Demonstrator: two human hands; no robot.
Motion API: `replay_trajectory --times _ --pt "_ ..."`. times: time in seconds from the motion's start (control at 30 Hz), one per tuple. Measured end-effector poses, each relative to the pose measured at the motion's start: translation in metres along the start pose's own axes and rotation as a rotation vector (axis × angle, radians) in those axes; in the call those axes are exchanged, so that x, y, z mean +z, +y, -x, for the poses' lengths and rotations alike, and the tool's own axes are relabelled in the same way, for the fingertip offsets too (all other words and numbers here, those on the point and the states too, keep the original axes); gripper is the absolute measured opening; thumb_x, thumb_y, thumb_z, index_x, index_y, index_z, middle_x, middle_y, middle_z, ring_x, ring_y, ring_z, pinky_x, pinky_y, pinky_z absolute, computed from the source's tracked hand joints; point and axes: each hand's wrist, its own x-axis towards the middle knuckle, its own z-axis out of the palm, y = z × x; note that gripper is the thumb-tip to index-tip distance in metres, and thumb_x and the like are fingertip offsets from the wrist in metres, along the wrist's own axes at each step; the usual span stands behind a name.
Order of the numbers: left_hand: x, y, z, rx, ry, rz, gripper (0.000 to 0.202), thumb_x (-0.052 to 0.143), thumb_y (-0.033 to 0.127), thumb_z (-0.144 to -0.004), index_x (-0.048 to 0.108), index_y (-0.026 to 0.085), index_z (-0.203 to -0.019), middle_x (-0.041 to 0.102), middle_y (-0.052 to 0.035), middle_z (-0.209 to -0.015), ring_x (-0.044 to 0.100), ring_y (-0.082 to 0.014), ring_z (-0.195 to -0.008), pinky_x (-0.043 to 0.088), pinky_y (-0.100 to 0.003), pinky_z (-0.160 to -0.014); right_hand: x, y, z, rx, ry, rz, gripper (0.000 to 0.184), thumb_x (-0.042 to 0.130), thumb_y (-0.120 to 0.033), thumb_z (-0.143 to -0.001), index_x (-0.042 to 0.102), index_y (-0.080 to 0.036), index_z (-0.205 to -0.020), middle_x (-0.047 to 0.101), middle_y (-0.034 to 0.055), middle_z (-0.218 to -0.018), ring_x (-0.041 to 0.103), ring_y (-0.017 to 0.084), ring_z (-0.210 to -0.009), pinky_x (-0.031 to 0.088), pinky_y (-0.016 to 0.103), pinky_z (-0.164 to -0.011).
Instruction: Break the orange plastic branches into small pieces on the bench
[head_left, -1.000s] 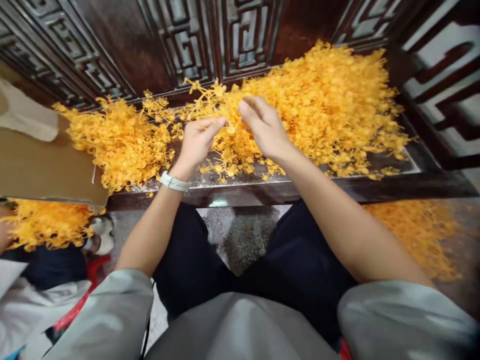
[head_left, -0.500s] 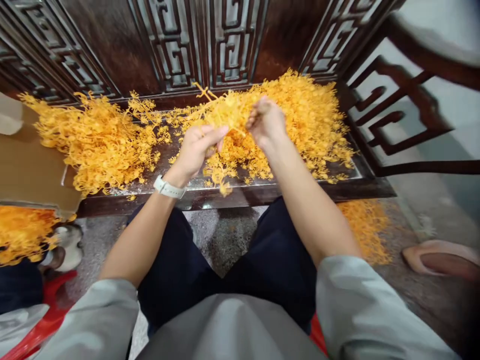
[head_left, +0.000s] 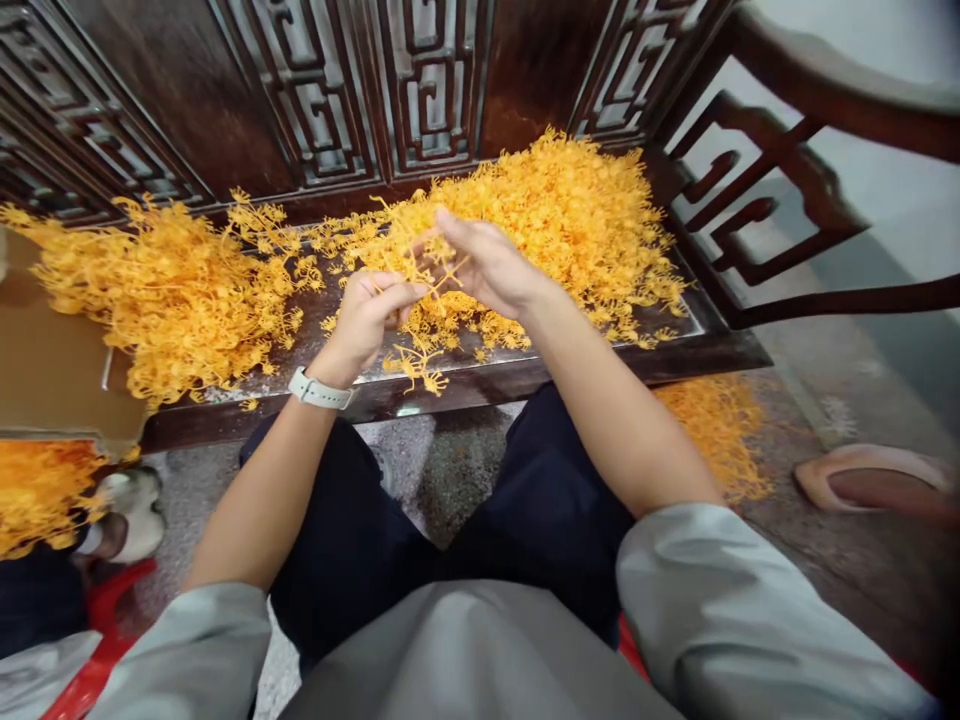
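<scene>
My left hand [head_left: 371, 315], with a white watch on the wrist, is pinched on a yellow plastic sprig [head_left: 420, 365] that hangs below it over the front edge of a dark wooden bench [head_left: 480, 380]. Close beside it my right hand [head_left: 484, 265] is closed on thin stems of the same sprig, fingers pointing left. Behind the hands lies a big heap of yellow plastic sprigs [head_left: 570, 220] on the bench seat. A second heap [head_left: 165, 290] lies to the left.
A carved wooden backrest [head_left: 337, 90] rises behind the heaps and an armrest [head_left: 787, 200] stands at right. More sprigs [head_left: 712, 430] lie on the floor at right, beside a pink slipper [head_left: 870, 480]. A cardboard box [head_left: 52, 370] with sprigs [head_left: 37, 490] sits at left.
Both hands have come down and toward me out of the heap, drawing a sprig with them. The view has swung a little to the right.
</scene>
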Motion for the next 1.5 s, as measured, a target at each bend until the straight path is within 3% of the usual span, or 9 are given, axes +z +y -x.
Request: replay_trajectory --times 0.23,0.5,0.6,0.77,0.87,0.97,1.17,1.3,1.5 --pt "0.002 0.001 -0.002 0.024 -0.023 0.001 0.049 0.084 0.035 -0.080 0.049 0.020 -0.048 0.033 0.0056 -0.046 0.026 -0.0063 -0.043 0.029 -0.027 -0.048 -0.005 0.006 -0.010 -0.010 0.235 -0.050 0.044 0.090 -0.061 -0.081 0.065 -0.024 -0.082 0.069 0.0027 -0.077 0.061 0.015 -0.066 0.050 0.030 -0.056" --pt "0.023 0.003 -0.018 -0.029 -0.058 0.025 0.060 0.080 0.051 -0.083 0.037 0.024 -0.052 0.019 0.0075 -0.047 0.022 -0.0093 -0.045 0.026 -0.030 -0.049 0.011 0.028 -0.044 -0.136 0.477 -0.215 0.058 0.085 -0.078 -0.075 0.061 -0.027 -0.088 0.066 -0.0005 -0.074 0.060 0.016 -0.068 0.048 0.032 -0.061" --pt "0.025 0.009 -0.008 -0.001 -0.132 -0.005 0.064 0.082 0.055 -0.080 0.038 0.023 -0.047 0.021 0.0063 -0.044 0.022 -0.0092 -0.044 0.026 -0.030 -0.049 -0.018 0.044 -0.058 -0.113 0.551 -0.204 0.063 0.083 -0.083 -0.071 0.060 -0.028 -0.094 0.066 -0.0008 -0.078 0.060 0.017 -0.075 0.050 0.033 -0.064" --pt "0.023 0.004 0.020 -0.011 -0.309 -0.040 0.054 0.084 0.052 -0.084 0.060 0.022 -0.046 0.035 0.0021 -0.042 0.029 -0.0102 -0.044 0.022 -0.030 -0.049 -0.107 0.061 -0.056 -0.195 0.844 0.190 0.045 0.075 -0.071 -0.077 0.058 -0.029 -0.083 0.071 0.0063 -0.093 0.069 0.029 -0.093 0.058 0.049 -0.082" --pt "0.021 -0.006 0.014 -0.021 -0.288 -0.076 0.032 0.084 0.050 -0.088 0.079 0.023 -0.071 0.034 0.0050 -0.048 0.025 -0.0090 -0.045 0.016 -0.030 -0.050 -0.115 0.059 -0.042 -0.203 0.681 0.449 0.033 0.084 -0.056 -0.070 0.067 -0.032 -0.085 0.075 0.0064 -0.116 0.066 0.037 -0.121 0.057 0.058 -0.100" --pt "0.019 -0.011 0.000 -0.048 -0.235 -0.020 0.030 0.086 0.052 -0.085 0.080 0.024 -0.093 0.033 0.0083 -0.053 0.017 -0.0079 -0.044 0.013 -0.030 -0.048 -0.087 0.049 -0.031 -0.237 0.541 0.505 0.034 0.091 -0.044 -0.064 0.072 -0.035 -0.091 0.074 0.0045 -0.127 0.060 0.037 -0.133 0.054 0.059 -0.110" --pt "0.015 -0.012 -0.003 -0.065 -0.127 -0.028 0.031 0.078 0.055 -0.092 0.073 0.024 -0.089 0.033 0.0083 -0.056 0.014 -0.0071 -0.041 0.014 -0.031 -0.046 -0.033 0.026 -0.020 -0.028 0.197 0.069 0.035 0.094 -0.048 -0.077 0.067 -0.027 -0.072 0.074 0.0036 -0.080 0.071 0.025 -0.087 0.058 0.041 -0.077" --pt "0.012 -0.012 -0.003 -0.111 -0.079 -0.058 0.035 0.076 0.057 -0.094 0.069 0.024 -0.084 0.025 0.0096 -0.051 0.014 -0.0077 -0.040 0.019 -0.030 -0.047 -0.017 0.015 -0.010 -0.008 0.042 -0.075 0.039 0.089 -0.055 -0.084 0.068 -0.024 -0.073 0.073 0.0026 -0.080 0.068 0.017 -0.074 0.054 0.032 -0.067" --pt "0.013 -0.011 -0.002 -0.138 -0.186 -0.010 0.037 0.074 0.056 -0.094 0.062 0.024 -0.078 0.024 0.0099 -0.048 0.014 -0.0081 -0.040 0.020 -0.029 -0.047 -0.006 0.005 -0.005 -0.027 0.035 -0.061 0.037 0.097 -0.051 -0.074 0.069 -0.027 -0.072 0.070 0.0014 -0.073 0.063 0.017 -0.069 0.052 0.032 -0.061"
